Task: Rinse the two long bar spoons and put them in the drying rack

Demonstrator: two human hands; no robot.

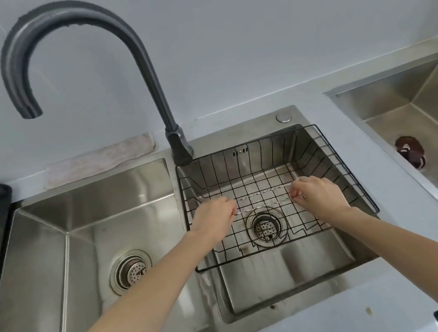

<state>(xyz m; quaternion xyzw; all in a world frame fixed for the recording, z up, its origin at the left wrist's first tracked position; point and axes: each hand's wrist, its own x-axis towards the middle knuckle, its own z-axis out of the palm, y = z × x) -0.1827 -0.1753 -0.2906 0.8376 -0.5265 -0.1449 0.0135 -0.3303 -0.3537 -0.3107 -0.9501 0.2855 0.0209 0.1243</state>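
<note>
Your left hand (215, 215) and right hand (316, 192) each keep a closed grip on opposite ends of the 2 twisted bar spoons (261, 199). You hold them level and side by side inside the black wire drying rack (337, 162), above the right sink basin (275, 276).

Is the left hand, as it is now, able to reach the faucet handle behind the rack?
Probably not at once. The left hand is closed on the ends of both bar spoons over the drying rack. The path to the faucet handle looks open, but the hand must first release its grip.
</note>
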